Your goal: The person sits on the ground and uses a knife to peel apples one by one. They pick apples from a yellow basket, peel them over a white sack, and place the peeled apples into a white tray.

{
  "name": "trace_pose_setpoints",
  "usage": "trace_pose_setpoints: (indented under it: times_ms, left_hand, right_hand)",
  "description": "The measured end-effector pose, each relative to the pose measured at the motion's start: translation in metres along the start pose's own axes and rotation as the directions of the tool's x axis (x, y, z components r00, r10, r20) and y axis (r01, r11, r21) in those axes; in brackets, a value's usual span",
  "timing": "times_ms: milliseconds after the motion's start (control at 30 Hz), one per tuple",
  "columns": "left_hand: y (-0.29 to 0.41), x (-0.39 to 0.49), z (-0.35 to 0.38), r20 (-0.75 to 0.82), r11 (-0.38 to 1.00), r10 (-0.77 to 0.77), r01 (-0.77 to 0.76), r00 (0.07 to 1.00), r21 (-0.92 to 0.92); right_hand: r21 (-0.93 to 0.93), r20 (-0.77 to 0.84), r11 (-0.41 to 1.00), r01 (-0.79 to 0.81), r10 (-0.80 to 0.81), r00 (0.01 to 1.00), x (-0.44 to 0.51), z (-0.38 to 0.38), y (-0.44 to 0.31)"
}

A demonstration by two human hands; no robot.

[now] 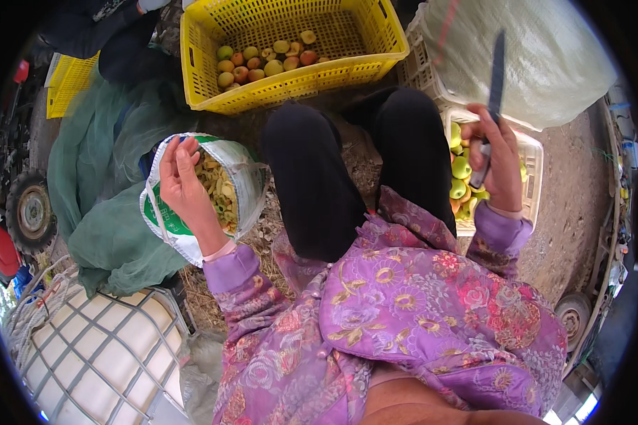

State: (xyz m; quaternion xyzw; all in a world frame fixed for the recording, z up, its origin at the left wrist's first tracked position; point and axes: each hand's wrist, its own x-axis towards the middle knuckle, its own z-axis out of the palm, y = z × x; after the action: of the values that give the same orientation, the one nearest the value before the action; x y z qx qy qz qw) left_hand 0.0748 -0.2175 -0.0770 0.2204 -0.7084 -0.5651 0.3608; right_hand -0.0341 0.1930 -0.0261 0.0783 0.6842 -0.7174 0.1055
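Note:
My right hand [497,159] grips a knife [496,79] by its handle, with the dark blade pointing up and away from me. Beneath that hand stands a white plastic crate [534,180] of green and reddish apples [461,167], partly covered by the hand. On the other side, my left hand [183,183] is raised over a woven plastic sack [251,183], its fingers loosely bent and nothing visible in them. Inside the sack lie many cut fruit pieces [220,188], yellowish and browning. My wrist and palm hide part of the sack's mouth.
Beyond my knees sits a yellow crate [297,82] with several apples [273,67] at its near left. Green netting [122,212] is heaped left of the sack. A large translucent plastic bag [515,58] rests at upper right. Someone's dark-clothed legs [125,42] show at upper left.

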Motion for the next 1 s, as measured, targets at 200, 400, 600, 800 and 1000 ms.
trace_pose_setpoints:
  times_ms: [200,400,600,800,1000]
  left_hand:
    - [-0.018,0.042,0.027,0.296,0.996,-0.077,0.061,0.952,0.064]
    - [-0.056,0.094,0.080,0.628,0.957,-0.122,-0.078,0.768,0.281]
    - [-0.130,0.139,0.151,0.846,0.847,-0.316,-0.274,0.430,0.456]
    - [-0.192,0.144,0.216,0.903,0.744,-0.418,-0.533,0.100,0.404]
    - [-0.216,0.121,0.274,0.962,0.704,-0.274,-0.678,0.019,0.214]
  right_hand:
    - [0.350,0.475,0.885,-0.307,0.114,0.872,0.036,0.118,0.003]
    - [0.388,0.380,0.754,-0.530,0.393,0.838,0.023,0.134,0.021]
    - [0.549,0.412,0.617,-0.564,0.387,0.825,-0.003,0.125,0.010]
    - [0.663,0.458,0.447,-0.600,0.392,0.798,-0.015,0.130,-0.005]
    - [0.670,0.457,0.416,-0.614,0.421,0.784,-0.010,0.123,-0.013]
